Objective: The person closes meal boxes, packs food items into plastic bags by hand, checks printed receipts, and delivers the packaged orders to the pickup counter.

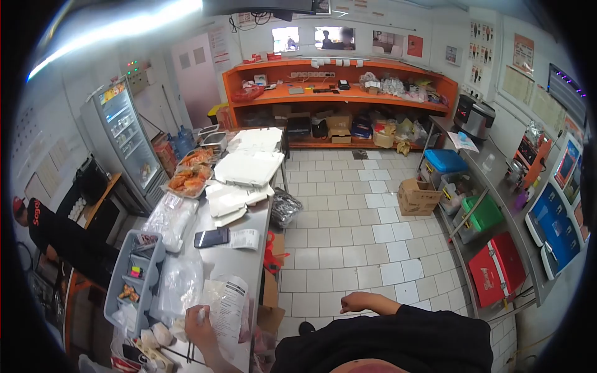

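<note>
My left hand (199, 324) is over the near end of the long table (214, 264), fingers curled around something small and whitish that I cannot make out. Right beside it lies a printed paper sheet (229, 304), with clear plastic bags (180, 287) just beyond. Several pale round items (163, 334) sit to the left of this hand. Away from the table, my right hand (353, 303) hangs above the tiled floor in front of my body. Its fingers are curled in, and nothing shows in them.
Along the table are a grey compartment bin (112, 299), a phone (212, 237), flattened white boxes (249, 168) and trays of orange food (188, 180). A co-worker in black (59, 236) stands left. A cardboard box (418, 197) and red cooler (495, 268) are at right.
</note>
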### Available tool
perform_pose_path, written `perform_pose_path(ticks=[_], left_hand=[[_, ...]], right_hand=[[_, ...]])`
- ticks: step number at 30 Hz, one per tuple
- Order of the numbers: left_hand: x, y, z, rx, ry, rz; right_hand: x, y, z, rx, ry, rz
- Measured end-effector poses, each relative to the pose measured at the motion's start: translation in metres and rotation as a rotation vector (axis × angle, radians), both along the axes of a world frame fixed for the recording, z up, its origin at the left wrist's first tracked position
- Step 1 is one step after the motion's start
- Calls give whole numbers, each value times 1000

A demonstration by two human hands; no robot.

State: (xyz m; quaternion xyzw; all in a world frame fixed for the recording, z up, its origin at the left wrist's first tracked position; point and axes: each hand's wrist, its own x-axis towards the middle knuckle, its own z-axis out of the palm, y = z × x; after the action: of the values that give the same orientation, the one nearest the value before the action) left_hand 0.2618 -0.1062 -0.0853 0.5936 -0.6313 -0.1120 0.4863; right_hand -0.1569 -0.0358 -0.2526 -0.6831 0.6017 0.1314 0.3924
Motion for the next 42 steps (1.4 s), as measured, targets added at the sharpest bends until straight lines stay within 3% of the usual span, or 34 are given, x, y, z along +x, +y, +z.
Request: perform_pose_path(ticks=[6, 8, 9, 12, 16, 19, 21, 24, 26, 29, 30, 38, 42], left_hand=[[-2, -101, -78, 60, 220, -36], [-1, -128, -113, 213, 738, 8], [4, -138, -127, 136, 580, 4], [-4, -128, -95, 212, 531, -55], [-7, -122, -91, 188, 520, -69], [-11, -121, -88, 174, 481, -59], [-16, -121, -88, 30, 372, 14], [-16, -120, -88, 35, 343, 7], [-18, -117, -81, 91, 385, -10], [-10, -119, -90, 122, 407, -25], [-9, -123, -97, 97, 392, -24], [-9, -122, -93, 82, 352, -3], [2, -130, -113, 31, 328, -4]], right_hand=[[23, -99, 11, -163, 33, -30], [35, -119, -6, -202, -72, -34], [38, -125, -18, -240, -173, -31], [38, -128, -97, -154, -345, -40], [15, -94, -143, 41, -197, -136], [-15, -55, -133, 118, -20, -267], [-30, -34, -103, 139, 67, -366], [-39, -16, -62, 135, 144, -482], [-48, -13, -68, 123, 167, -524], [-79, -32, -213, 152, 35, -281], [-76, -27, -221, 152, 12, -276], [-59, 27, -176, 143, -42, -344], [-57, 56, -119, 121, -2, -385]])
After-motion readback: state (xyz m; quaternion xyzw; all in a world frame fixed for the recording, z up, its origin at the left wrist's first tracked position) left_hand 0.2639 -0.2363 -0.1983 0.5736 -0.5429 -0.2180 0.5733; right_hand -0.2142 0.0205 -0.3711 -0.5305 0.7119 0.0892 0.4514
